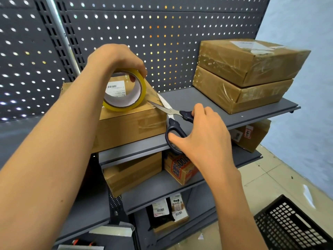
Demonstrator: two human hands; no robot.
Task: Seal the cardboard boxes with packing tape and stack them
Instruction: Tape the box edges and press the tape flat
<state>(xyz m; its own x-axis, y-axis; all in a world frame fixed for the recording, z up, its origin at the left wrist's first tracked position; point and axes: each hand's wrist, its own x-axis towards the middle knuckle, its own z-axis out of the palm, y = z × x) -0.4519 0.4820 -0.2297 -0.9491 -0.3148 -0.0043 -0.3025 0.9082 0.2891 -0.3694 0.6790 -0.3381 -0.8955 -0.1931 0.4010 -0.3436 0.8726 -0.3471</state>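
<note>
A stockroom or packing area of a shop. Grey metal shelving (216,109) with slotted uprights stands against a perforated back panel (126,33) of the kind used for retail display. Taped cardboard boxes (246,73) are stacked on the top shelf, and further cartons (133,172) and barcoded packets (167,210) fill the lower shelves. A black plastic crate (292,222) sits on the tiled floor (270,179) beside a pale blue wall (306,87).
</note>
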